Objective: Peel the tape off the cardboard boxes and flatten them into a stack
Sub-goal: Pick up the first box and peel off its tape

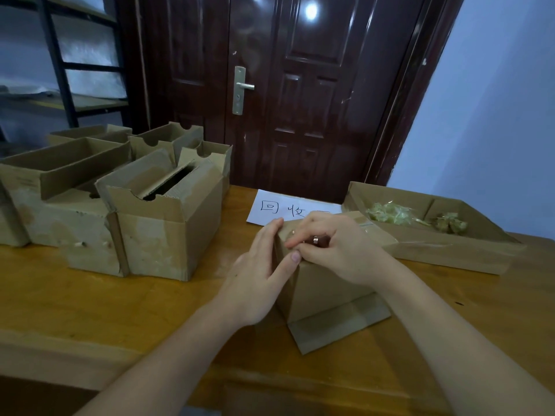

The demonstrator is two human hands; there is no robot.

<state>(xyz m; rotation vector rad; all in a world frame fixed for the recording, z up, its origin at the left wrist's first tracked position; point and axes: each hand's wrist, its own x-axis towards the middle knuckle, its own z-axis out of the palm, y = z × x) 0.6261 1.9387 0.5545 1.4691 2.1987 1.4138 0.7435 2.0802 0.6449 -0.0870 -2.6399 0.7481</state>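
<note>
A small brown cardboard box (324,289) stands on the wooden table (90,295) in front of me, with one bottom flap folded out toward me. My left hand (258,274) presses flat against the box's left side, fingers straight, thumb along the top edge. My right hand (333,247) lies on the box's top with its fingers curled at the near left edge, where it picks at the clear tape; the fingertips hide the tape end. A ring shows on one finger.
Several opened cardboard boxes (162,211) crowd the table's left side. A shallow cardboard tray (450,253) at the right holds crumpled peeled tape (390,213). A white paper sign (288,208) lies behind the box. A dark door and metal shelves stand beyond.
</note>
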